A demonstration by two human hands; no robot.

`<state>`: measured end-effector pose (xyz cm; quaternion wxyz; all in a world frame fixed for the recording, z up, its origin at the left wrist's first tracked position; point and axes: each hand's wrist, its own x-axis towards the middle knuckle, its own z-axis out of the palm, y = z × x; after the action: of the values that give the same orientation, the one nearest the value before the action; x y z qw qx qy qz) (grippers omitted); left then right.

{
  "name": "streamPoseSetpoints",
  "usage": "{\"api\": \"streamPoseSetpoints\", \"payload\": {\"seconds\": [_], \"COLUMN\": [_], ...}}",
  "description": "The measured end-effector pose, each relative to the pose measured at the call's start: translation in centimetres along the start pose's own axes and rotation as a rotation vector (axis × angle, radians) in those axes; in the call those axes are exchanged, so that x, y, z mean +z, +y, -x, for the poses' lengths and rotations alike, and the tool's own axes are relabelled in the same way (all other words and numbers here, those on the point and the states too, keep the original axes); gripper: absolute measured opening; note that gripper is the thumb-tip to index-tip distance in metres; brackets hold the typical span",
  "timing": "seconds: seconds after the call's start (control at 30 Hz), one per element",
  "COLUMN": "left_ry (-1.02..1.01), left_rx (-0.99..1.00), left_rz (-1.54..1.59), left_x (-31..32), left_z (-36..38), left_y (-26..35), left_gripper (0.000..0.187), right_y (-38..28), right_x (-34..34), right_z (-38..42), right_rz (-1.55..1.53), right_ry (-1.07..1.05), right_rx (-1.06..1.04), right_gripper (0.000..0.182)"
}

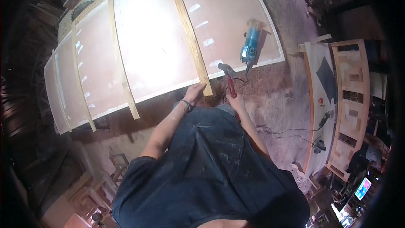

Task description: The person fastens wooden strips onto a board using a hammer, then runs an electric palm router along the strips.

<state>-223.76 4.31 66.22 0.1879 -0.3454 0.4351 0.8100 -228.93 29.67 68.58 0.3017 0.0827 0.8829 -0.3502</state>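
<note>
My right hand (236, 101) is closed round the red handle of a hammer (231, 86). The hammer's metal head points away from me, just off the near edge of a large pale panel (228, 29). Beside it, my left hand (195, 92) grips the near end of a wooden strip (192, 44), fingers at its left edge. This strip lies across the panel and its end juts out past the panel's edge. To the right on the panel lies a blue power tool (251, 44) with a dark cord.
More wooden strips (119, 59) cross the panel on the left, with white smears between them. On the right stand a white-topped bench (314, 101) with a black corded tool (319, 145) and a wooden frame (352, 105). A lit screen (363, 188) shows at lower right.
</note>
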Motion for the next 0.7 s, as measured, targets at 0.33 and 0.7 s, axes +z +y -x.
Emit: {"api": "streamPoseSetpoints", "payload": {"seconds": [0.33, 0.7], "left_ry": [0.021, -0.033], "left_rx": [-0.006, 0.017], "left_rz": [0.100, 0.072], "left_x": [1.0, 0.5], "left_z": [0.8, 0.9], "left_y": [0.4, 0.1], "left_gripper": [0.031, 0.036], "right_y": [1.6, 1.2], "right_x": [1.0, 0.9], "right_z": [-1.1, -1.0], "right_rz": [0.002, 0.016], "right_ry": [0.025, 0.027], "right_rx": [-0.044, 0.012], "right_gripper": [0.051, 0.055]}}
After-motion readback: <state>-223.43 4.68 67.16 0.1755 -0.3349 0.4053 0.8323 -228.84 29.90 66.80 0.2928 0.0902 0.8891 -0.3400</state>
